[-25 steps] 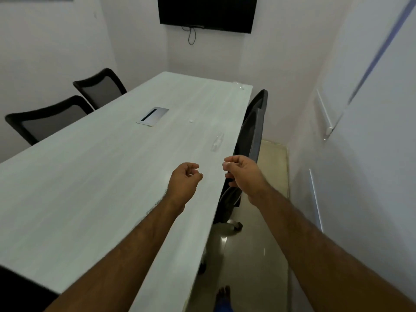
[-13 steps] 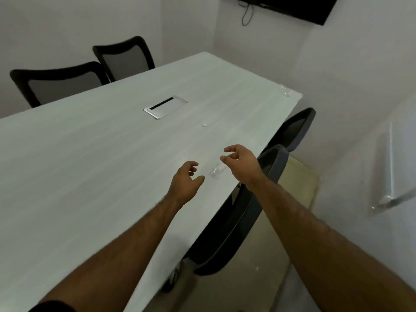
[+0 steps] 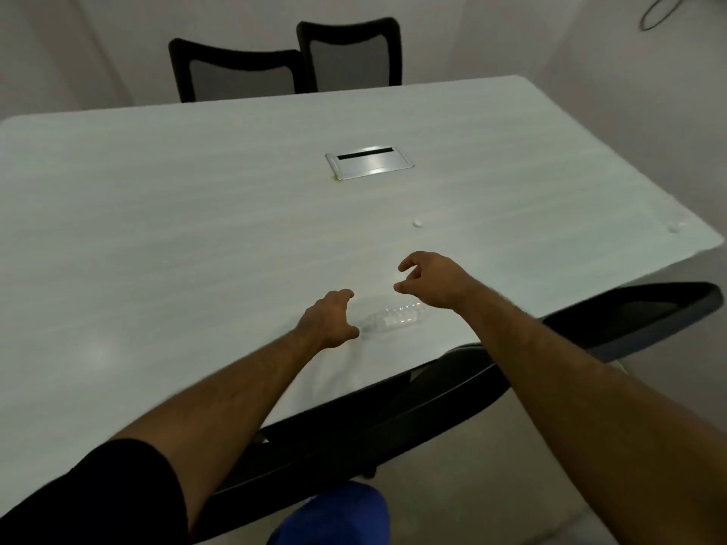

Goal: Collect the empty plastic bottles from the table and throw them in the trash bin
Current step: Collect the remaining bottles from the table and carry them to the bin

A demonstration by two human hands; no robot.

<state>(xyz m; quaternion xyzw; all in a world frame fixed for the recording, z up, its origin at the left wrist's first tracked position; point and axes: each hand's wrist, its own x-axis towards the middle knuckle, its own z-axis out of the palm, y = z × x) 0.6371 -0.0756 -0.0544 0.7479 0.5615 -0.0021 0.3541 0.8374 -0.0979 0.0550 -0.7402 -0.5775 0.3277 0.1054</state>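
A clear, empty plastic bottle point(image 3: 395, 319) lies on its side on the white table point(image 3: 196, 238), close to the near edge. My left hand point(image 3: 330, 320) rests just left of it, fingers loosely curled, holding nothing. My right hand point(image 3: 430, 279) hovers just above and right of the bottle, thumb and fingers apart, not touching it. A small white bottle cap point(image 3: 418, 223) lies farther out on the table. Another clear bottle point(image 3: 676, 227) sits at the far right corner, faint and hard to make out.
A metal cable hatch point(image 3: 369, 162) is set into the table's middle. Two black mesh chairs point(image 3: 240, 74) stand across the table. The backs of two dark chairs point(image 3: 432, 391) are pushed against the near edge below my arms. A cable hangs on the wall at the upper right.
I have turned left and closed in on the table. Both hands have come forward to either side of the lying bottle, and the right hand has opened.
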